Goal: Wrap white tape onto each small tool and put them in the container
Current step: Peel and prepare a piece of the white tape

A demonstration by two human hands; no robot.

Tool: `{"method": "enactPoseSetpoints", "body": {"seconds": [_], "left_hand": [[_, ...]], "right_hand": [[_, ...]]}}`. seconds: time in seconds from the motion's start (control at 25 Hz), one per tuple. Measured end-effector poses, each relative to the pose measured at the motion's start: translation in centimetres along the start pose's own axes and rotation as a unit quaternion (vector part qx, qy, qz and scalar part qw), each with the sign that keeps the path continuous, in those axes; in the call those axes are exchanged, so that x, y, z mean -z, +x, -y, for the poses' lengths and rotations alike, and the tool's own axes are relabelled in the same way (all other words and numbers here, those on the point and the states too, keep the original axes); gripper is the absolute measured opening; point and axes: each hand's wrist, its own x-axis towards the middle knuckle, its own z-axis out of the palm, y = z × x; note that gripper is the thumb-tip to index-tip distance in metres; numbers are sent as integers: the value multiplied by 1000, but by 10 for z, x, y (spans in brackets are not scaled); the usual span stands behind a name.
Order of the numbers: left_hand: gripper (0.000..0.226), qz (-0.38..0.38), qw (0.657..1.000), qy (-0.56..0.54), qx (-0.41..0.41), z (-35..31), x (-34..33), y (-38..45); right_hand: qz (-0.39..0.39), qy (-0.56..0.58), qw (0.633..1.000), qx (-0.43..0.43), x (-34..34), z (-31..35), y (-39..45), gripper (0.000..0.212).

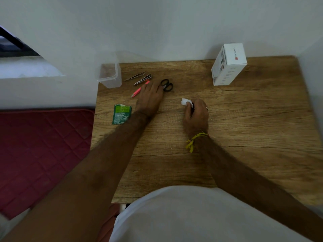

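On the wooden table (244, 130), my right hand (196, 114) grips a white tape roll (185, 102) near the middle. My left hand (150, 96) reaches forward, its fingers lying over the pink tweezers (137, 92) and touching the small black-handled scissors (167, 85). Two metal tweezers (135, 76) (143, 79) lie just beyond, near the clear plastic container (110, 75) at the table's far left corner. Whether the left fingers hold anything is hidden.
A white cardboard box (228, 64) stands at the far right by the wall. A torn green packet (121, 114) lies near the left edge. A red quilted mat (43, 151) covers the floor to the left.
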Motion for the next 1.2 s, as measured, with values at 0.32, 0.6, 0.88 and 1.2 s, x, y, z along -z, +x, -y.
{"method": "enactPoseSetpoints", "body": {"seconds": [0.32, 0.6, 0.88, 1.2], "left_hand": [[13, -88, 806, -483, 330, -48, 12, -62], [27, -42, 681, -612, 401, -77, 11, -130], [30, -65, 688, -654, 307, -90, 37, -155], [23, -38, 702, -644, 303, -110, 48, -152]], "right_hand": [[6, 27, 1000, -8, 3, 1, 0, 11], [42, 139, 985, -88, 33, 15, -3, 11], [167, 438, 806, -362, 104, 38, -61, 6], [193, 409, 835, -312, 113, 57, -84, 9]]}}
